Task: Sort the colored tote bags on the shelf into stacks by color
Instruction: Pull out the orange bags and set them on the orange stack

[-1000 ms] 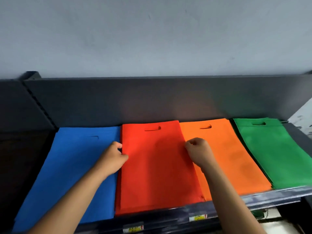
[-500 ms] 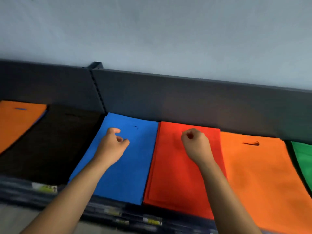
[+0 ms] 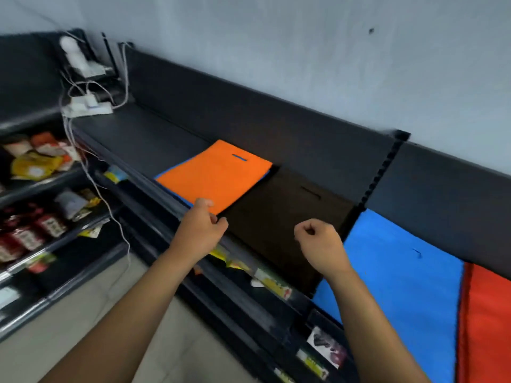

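Unsorted pile frame centre: orange bag (image 3: pixel 214 179) on top, blue edge showing beneath, so mixed colours. Black stack (image 3: pixel 279 217) just right of it; blue stack (image 3: pixel 398 275) and red stack (image 3: pixel 486 324) lower right, already single-colour. Left hand (image 3: pixel 200 234) at orange bag's near corner, fingers curled; pinch on fabric not confirmable. Right hand (image 3: pixel 320 246) over black stack, fist closed, nothing held. Likely next: lift orange bag off shelf (image 3: pixel 143 139).

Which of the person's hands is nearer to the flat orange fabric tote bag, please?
Left. The left hand is at the near corner of the flat orange fabric tote bag; the right hand hangs off to its right, over the black bag.
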`<state>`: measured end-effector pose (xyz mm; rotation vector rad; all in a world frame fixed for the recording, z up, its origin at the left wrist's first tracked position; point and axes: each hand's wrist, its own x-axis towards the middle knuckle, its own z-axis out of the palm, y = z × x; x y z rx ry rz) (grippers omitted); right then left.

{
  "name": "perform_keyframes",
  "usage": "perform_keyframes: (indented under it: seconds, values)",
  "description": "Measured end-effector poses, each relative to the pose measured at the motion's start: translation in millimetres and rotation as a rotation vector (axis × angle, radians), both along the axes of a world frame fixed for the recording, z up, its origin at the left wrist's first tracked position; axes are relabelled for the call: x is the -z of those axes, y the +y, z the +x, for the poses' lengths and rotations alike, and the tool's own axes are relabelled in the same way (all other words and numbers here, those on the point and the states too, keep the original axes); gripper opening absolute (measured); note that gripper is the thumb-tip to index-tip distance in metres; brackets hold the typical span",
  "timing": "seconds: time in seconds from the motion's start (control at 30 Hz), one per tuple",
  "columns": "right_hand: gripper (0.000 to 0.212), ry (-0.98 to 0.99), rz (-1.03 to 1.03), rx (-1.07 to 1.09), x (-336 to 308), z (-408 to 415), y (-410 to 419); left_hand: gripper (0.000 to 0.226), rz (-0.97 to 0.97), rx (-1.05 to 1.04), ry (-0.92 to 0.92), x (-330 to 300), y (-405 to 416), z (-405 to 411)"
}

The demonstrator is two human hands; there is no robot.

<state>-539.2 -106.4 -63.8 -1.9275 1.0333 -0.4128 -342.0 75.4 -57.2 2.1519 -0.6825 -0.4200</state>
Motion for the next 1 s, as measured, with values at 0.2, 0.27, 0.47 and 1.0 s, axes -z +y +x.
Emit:
perform_keyframes:
  seconds: [0.2, 0.27, 0.47, 1.0]
  values:
    - [0.019, -0.022, -0.012, -0.013, -9.0, 118.1, 69.1, 0.051, -0.024, 0.024, -0.034, -11.1, 69.7, 103.8]
    - [0.018, -0.018, -0.018, -0.009, -11.4, 141.6, 81.1, 0.048, -0.021, 0.044, -0.005, -10.1, 86.7, 127.8]
    - [0.017, 0.019, 0.003, 0.041, -14.1, 175.0, 89.2, 0.043, 0.010, 0.068, 0.006, -1.3, 102.4, 177.9]
    - [0.020, 0.349, -0.001, 0.172, 25.0, 266.3, -39.4, 0.057, 0.028, 0.120, -0.095, 17.6, 0.8, 293.3]
